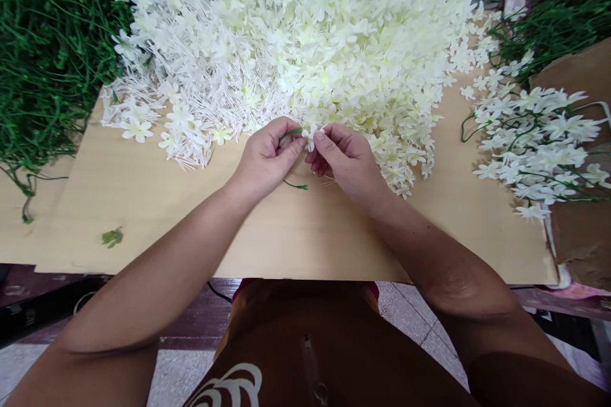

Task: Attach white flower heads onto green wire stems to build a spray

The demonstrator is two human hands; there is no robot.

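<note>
1. The left hand [265,156] pinches a thin green stem [292,133] between thumb and forefinger; its loose end curls below [296,186].
2. The right hand [346,159] nips a small white flower [311,135] at its base, fingertips closed on it; both meet above the pale wooden board [143,203].
3. The flower looks feather-light, soft and easily creased; the stem seems wiry and bendable; best held at the base, not the petals.
4. The heap of white flowers [324,32] behind looks like fabric with stiff plastic stalks.

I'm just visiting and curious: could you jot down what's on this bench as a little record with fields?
Left hand: pinches a thin green stem
Right hand: pinches a small white flower against the stem's top
Behind the hands: big heap of loose white flowers
Right side: finished flower sprigs on green stems
Left side: pile of green stems
Surface: pale wooden board
</note>
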